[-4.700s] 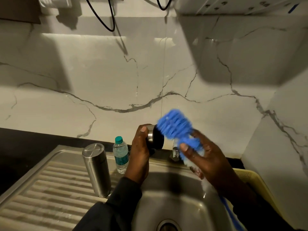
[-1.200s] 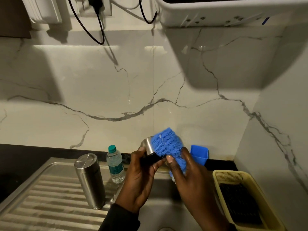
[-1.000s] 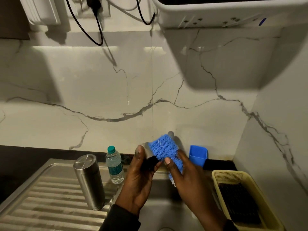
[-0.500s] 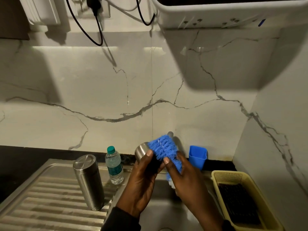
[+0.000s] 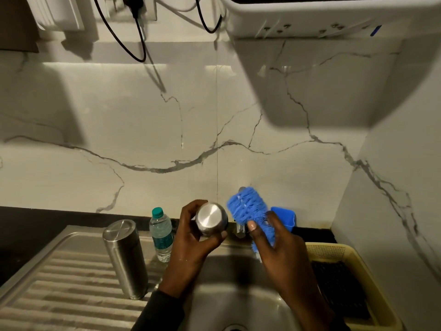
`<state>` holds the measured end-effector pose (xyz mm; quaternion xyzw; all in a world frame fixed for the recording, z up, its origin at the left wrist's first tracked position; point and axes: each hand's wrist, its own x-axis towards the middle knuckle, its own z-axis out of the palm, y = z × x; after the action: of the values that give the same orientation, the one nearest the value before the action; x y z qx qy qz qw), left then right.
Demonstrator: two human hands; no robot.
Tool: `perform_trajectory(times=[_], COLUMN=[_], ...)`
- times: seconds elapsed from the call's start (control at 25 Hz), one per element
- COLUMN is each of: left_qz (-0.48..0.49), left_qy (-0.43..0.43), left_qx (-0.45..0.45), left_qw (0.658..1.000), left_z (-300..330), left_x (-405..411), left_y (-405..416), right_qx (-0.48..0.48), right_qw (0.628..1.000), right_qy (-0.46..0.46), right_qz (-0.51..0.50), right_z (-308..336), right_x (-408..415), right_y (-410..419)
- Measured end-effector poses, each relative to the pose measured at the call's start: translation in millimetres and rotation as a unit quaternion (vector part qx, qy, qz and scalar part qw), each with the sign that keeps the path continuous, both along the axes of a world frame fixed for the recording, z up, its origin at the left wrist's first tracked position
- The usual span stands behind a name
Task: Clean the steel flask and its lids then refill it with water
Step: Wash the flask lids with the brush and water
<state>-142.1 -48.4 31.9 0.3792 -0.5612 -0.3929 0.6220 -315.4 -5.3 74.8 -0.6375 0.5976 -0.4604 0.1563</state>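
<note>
Above the sink basin [image 5: 238, 304] my left hand [image 5: 193, 244] grips a round steel lid [image 5: 209, 219], its shiny flat top turned toward me. My right hand [image 5: 279, 254] holds a blue bristle brush [image 5: 248, 207] just right of the lid, bristles close to its edge. The steel flask [image 5: 125, 258] stands upside down on the ribbed drainboard [image 5: 59, 287] at the left, apart from both hands.
A small plastic water bottle with a green cap [image 5: 161, 231] stands behind the flask. The tap [image 5: 240, 229] sits behind my hands, a blue cup [image 5: 285, 217] beside it. A yellow basket [image 5: 343, 283] lies right of the sink. A white appliance [image 5: 322, 15] hangs overhead.
My left hand has turned the lid so its flat steel top faces me. The brush has come off the lid and moved slightly right.
</note>
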Motion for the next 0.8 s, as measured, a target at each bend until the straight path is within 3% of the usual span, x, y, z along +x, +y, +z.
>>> perform_trajectory(times=[0.12, 0.24, 0.4, 0.56, 0.64, 0.72, 0.8], left_qz=[0.013, 0.045, 0.085, 0.084, 0.089, 0.103, 0.105], left_qy=[-0.061, -0.121, -0.158, -0.131, -0.158, -0.198, -0.232], left_qx=[-0.048, -0.087, -0.094, -0.107, -0.112, -0.117, -0.13], left_qw=[0.997, 0.988, 0.979, 0.982, 0.977, 0.968, 0.958], left_z=[3.9, 6.5, 0.4, 8.1, 5.0, 0.1, -1.3], left_x=[-1.4, -4.8, -9.0, -7.3, -5.1, -3.7, -3.5], left_y=[2.7, 5.6, 9.1, 9.4, 7.4, 7.3, 6.6], right_qx=[-0.155, -0.206, -0.183, -0.168, -0.146, -0.175, -0.213], right_qw=[0.973, 0.94, 0.951, 0.954, 0.963, 0.96, 0.939], right_qy=[0.171, 0.272, 0.242, 0.247, 0.226, 0.218, 0.272], right_qz=[-0.013, -0.008, -0.053, -0.012, -0.023, -0.033, 0.006], right_z=[3.1, -3.1, 7.2, -1.4, -0.4, 1.3, 3.0], right_x=[6.6, 13.4, 10.3, 19.9, 17.8, 8.6, 3.5], right_y=[8.3, 6.2, -6.8, 9.2, 9.5, 3.0, 1.9])
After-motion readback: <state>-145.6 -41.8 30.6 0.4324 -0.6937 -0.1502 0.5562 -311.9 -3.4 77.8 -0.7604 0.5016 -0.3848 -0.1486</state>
